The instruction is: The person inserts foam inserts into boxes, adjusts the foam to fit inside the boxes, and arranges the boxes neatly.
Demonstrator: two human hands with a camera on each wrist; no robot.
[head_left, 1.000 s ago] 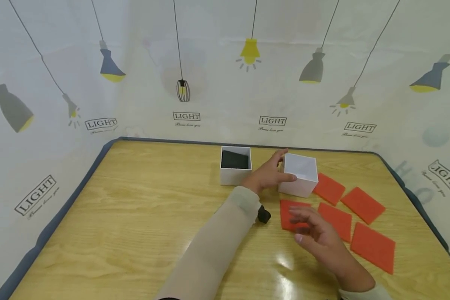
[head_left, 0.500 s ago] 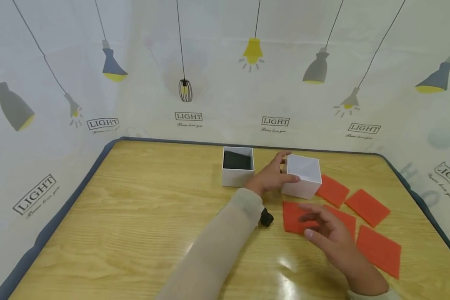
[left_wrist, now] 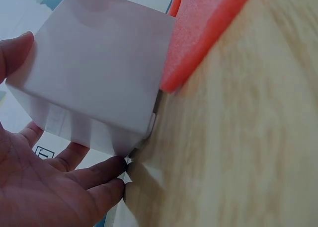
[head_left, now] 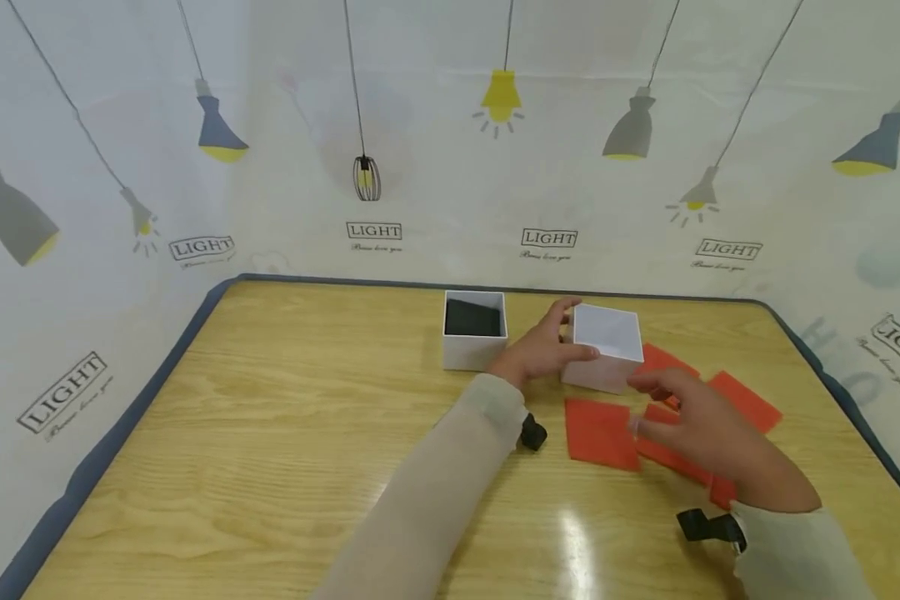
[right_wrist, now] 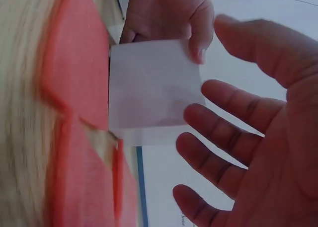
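Note:
My left hand (head_left: 543, 346) holds a square white box (head_left: 603, 367) from its left side, thumb at the front near the rim and fingers round the back. Its pale inside shows through the top. In the left wrist view the thumb and fingertips lie along two sides of the same white box (left_wrist: 99, 63). My right hand (head_left: 708, 425) hovers just right of the box over several thin red square pads (head_left: 600, 435). Its fingers are spread and relaxed with nothing in them, as the right hand (right_wrist: 268, 122) shows in the right wrist view.
A second white box (head_left: 474, 353) stands to the left of my left hand, with dark sheets (head_left: 472, 318) inside. The red pads lie flat on the wooden table (head_left: 270, 433), right and in front of the held box. A printed curtain (head_left: 435, 167) encloses the table's back and sides.
My right hand has moved forward and right, from above the nearest red pad toward the held box's right side. The left hand keeps its hold, and the box stays in place.

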